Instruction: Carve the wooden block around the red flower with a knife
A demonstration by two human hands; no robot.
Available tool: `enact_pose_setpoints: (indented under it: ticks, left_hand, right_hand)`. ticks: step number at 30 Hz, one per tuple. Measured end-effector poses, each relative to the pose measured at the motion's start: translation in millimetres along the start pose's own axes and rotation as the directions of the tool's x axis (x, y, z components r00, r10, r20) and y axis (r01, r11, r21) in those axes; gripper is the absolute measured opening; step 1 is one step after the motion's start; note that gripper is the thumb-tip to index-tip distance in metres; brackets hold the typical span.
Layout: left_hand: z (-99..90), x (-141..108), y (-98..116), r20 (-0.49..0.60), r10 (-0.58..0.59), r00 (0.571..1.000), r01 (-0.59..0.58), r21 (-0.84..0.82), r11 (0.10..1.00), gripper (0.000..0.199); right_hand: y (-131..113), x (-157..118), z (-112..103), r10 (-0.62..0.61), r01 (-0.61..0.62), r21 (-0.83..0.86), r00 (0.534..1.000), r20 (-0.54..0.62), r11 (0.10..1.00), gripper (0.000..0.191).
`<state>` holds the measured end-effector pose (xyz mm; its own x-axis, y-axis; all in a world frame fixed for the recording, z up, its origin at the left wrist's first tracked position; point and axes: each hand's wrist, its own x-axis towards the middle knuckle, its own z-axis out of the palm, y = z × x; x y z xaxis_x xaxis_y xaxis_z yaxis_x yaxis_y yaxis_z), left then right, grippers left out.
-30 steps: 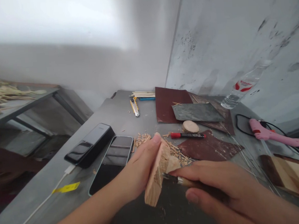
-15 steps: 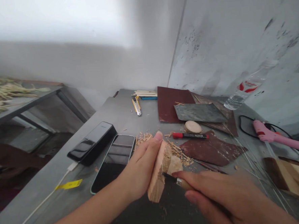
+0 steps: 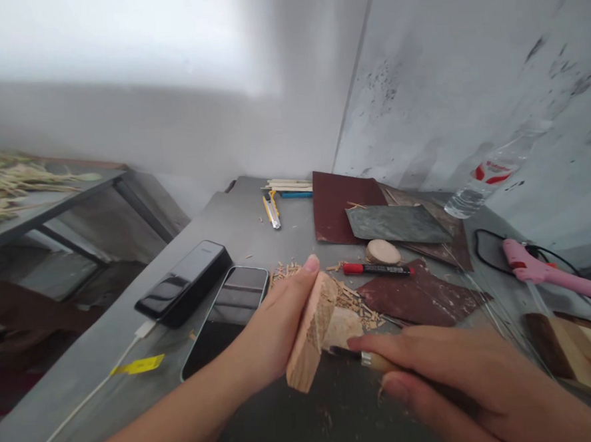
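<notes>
Carving seems in hand, wood block (image 3: 308,347) gripped tilted over counter (image 3: 249,244) by left hand (image 3: 272,326), carving tool (image 3: 379,362) pinched by right hand (image 3: 449,365), blade just beside block; firm bracing is needed for any cut.

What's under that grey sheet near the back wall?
The grey sheet overlaps the dark red sheet on its left and a worn brown sheet on its right. Their covered parts, and anything else flat beneath it, can't be seen.

Left hand (image 3: 277,329) gripping, upright; right hand (image 3: 449,371) curled.
</notes>
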<state>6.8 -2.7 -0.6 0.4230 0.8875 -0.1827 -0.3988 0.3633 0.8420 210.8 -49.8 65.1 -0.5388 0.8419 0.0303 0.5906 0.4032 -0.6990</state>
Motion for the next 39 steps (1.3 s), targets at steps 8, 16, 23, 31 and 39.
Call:
enact_pose_setpoints:
  ticks: [8, 16, 23, 31, 39]
  left_hand:
    - [-5.5, 1.9, -8.7, -0.030, 0.067, 0.997, -0.067, 0.024, 0.997, 0.051]
    - [-18.5, 9.9, -15.1, -0.237, 0.282, 0.930, -0.230, 0.226, 0.947, 0.045]
    - [-10.0, 0.3, -3.1, -0.219, 0.238, 0.946, -0.255, -0.048, 0.966, 0.037]
    - [-8.0, -3.5, 2.2, -0.117, 0.276, 0.954, -0.297, -0.245, 0.923, 0.020]
    - [-15.9, 1.9, -5.5, -0.146, 0.253, 0.956, -0.272, -0.121, 0.955, 0.031]
  right_hand:
    - [6.4, -1.3, 10.4, 0.020, -0.020, 0.020, 1.000, -0.024, 1.000, 0.026]
    - [7.8, 6.0, 6.7, 0.158, -0.161, 0.067, 0.986, 0.047, 0.985, 0.028]
    - [23.8, 8.6, 7.8, 0.254, -0.268, 0.207, 0.963, 0.094, 0.941, 0.030]
    - [28.4, 11.6, 21.9, 0.350, -0.573, 0.660, 0.819, 0.454, 0.486, 0.046]
    - [31.5, 12.7, 17.3, 0.400, -0.490, 0.759, 0.856, 0.327, 0.428, 0.057]
